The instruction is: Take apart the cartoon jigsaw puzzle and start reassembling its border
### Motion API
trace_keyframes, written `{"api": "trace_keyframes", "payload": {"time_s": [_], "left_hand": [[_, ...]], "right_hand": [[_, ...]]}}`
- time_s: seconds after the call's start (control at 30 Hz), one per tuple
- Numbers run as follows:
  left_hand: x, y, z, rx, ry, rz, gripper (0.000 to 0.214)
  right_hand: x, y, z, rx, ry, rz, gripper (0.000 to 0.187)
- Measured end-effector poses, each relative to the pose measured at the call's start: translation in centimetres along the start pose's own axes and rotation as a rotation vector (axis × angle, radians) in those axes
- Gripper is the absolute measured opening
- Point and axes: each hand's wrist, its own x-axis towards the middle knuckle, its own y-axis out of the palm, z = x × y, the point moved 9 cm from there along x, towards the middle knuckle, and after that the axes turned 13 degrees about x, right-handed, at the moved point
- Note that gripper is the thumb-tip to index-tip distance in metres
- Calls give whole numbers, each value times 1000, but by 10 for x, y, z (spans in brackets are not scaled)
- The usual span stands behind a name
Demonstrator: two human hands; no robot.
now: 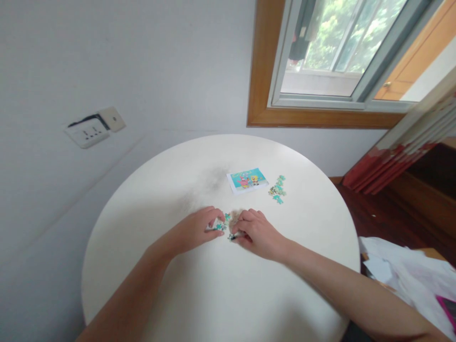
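The small cluster of teal cardboard jigsaw pieces (pixel 223 223) is sitting near the middle of the round white table (pixel 213 294), wedged between both hands. The left hand (pixel 197 230) is pinching it with curled fingers. The right hand (pixel 258 232) is bending its fingers down onto it too, but I can't tell whether it's gripping or just pressing.

Biggest risk, I reckon: those pieces are tiny, so squeezing from both sides could be buckling the joined bit or popping one loose. A forearm sweep could also be knocking the colourful cartoon picture card (pixel 247 180) or the loose pile of teal pieces (pixel 278 189) towards the far right edge. There's plenty of bare table on the near and left sides.
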Motion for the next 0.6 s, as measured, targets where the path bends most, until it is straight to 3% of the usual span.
{"api": "trace_keyframes", "payload": {"time_s": [0.2, 0.43, 0.5, 0.6], "left_hand": [[4, 4, 2, 39, -33, -34, 23], [6, 8, 0, 70, -2, -40, 15], [6, 8, 0, 66, 2, -38, 13], [7, 8, 0, 49, 1, -31, 14]], "right_hand": [[1, -3, -3, 95, 6, -18, 13], [3, -4, 9, 127, -120, -85, 7], [6, -18, 2, 124, -119, -157, 7], [4, -63, -31, 83, -50, -362, 9]]}}
